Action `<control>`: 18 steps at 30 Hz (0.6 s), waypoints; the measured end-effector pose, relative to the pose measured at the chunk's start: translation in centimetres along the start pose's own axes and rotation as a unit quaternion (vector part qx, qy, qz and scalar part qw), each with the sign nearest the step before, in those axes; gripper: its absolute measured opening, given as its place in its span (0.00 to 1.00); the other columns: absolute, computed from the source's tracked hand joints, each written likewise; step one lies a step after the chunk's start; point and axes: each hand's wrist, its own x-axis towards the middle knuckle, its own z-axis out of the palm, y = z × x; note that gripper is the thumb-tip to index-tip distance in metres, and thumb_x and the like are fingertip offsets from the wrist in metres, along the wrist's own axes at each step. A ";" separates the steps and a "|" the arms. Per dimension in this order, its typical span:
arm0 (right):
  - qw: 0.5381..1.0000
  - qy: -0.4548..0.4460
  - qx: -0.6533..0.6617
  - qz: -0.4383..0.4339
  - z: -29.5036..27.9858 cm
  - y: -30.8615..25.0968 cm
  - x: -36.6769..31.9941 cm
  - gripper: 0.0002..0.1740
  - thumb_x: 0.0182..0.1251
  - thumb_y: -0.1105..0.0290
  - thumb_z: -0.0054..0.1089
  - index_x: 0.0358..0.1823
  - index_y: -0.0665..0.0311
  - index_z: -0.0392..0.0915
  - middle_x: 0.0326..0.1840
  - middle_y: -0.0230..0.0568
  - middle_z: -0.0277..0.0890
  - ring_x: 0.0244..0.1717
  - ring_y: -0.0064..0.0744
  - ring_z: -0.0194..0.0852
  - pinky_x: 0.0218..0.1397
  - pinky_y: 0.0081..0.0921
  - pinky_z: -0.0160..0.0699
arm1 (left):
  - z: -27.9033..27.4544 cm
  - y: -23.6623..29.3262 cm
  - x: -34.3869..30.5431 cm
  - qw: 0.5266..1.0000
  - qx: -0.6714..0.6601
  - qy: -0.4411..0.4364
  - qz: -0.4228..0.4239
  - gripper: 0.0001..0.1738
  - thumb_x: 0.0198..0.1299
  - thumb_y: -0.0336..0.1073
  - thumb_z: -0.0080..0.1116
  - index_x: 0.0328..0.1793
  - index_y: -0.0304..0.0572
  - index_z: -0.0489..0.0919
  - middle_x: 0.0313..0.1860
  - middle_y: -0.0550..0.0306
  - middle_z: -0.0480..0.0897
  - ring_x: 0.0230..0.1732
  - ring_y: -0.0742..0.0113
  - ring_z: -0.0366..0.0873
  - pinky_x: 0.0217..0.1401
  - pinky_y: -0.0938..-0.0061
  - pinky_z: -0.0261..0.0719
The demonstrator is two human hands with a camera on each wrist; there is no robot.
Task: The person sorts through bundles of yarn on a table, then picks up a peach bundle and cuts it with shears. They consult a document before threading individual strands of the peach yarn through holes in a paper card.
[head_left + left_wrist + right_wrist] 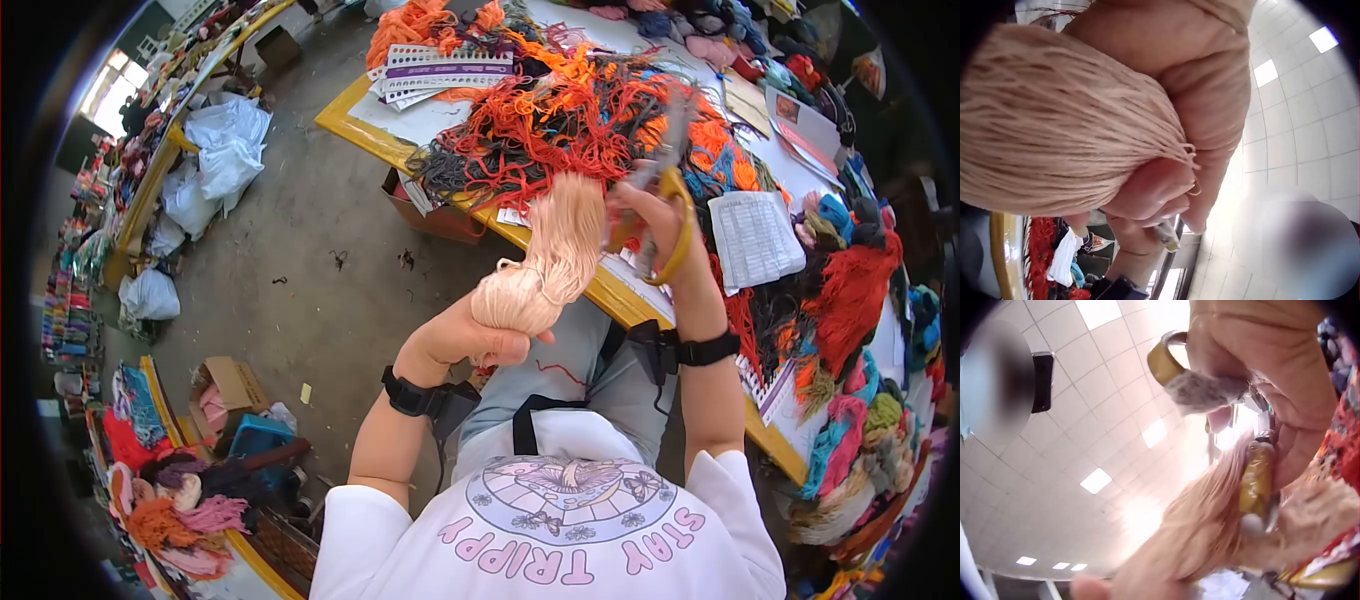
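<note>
A pale peach skein of yarn (560,240) stretches up from my left hand (455,335) toward the table edge. The fingers and thumb of that hand grip its bunched lower end, where small loops of strand (1190,153) poke out in the left wrist view. Close beside the skein's upper part, my right hand (655,215) holds scissors with yellow handles (683,225); the blades are blurred and point away over the table. In the right wrist view, a handle loop (1163,359) with pale wrapping hangs at the hand, and the yarn passes right by the scissors.
A tangled heap of red, orange and dark yarn (560,110) covers the yellow-edged table (375,125) ahead. Punched card strips (450,68) lie left of it, and a written sheet (755,240) lies to the right. White bags (225,145) and a carton (225,395) stand off to the left.
</note>
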 end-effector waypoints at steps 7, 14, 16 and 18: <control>0.976 -0.026 -0.201 -0.081 -1.9 0.5 -7.9 0.27 0.52 0.77 0.61 0.55 0.61 0.63 0.36 0.31 0.70 0.34 0.18 0.68 0.38 0.16 0.68 | 2.1 0.9 1.5 0.870 0.340 0.203 0.292 0.18 0.54 0.26 0.55 0.53 0.39 0.74 0.44 0.58 0.79 0.44 0.68 0.76 0.48 0.73 0.73; 0.918 -0.337 0.084 0.191 -0.5 -0.7 -12.4 0.36 0.58 0.40 0.52 0.50 0.68 0.66 0.23 0.30 0.67 0.22 0.16 0.63 0.25 0.11 0.61 | -0.4 -0.4 1.2 0.778 0.508 0.281 0.241 0.22 0.49 0.28 0.60 0.53 0.38 0.73 0.52 0.51 0.75 0.55 0.58 0.71 0.60 0.69 0.65; 0.908 -0.344 0.091 0.221 0.3 -0.2 -12.4 0.35 0.58 0.41 0.52 0.50 0.68 0.66 0.23 0.30 0.67 0.22 0.16 0.63 0.24 0.11 0.60 | -0.7 -0.2 1.1 0.734 0.565 0.281 0.254 0.22 0.48 0.29 0.61 0.52 0.38 0.73 0.52 0.50 0.75 0.54 0.56 0.72 0.59 0.68 0.66; 0.904 -0.344 0.078 0.241 0.8 0.1 -12.1 0.34 0.59 0.40 0.50 0.49 0.67 0.67 0.23 0.30 0.67 0.22 0.15 0.63 0.24 0.11 0.60 | -1.0 0.1 0.9 0.704 0.604 0.273 0.256 0.23 0.47 0.30 0.61 0.52 0.38 0.73 0.51 0.49 0.76 0.53 0.53 0.72 0.59 0.66 0.66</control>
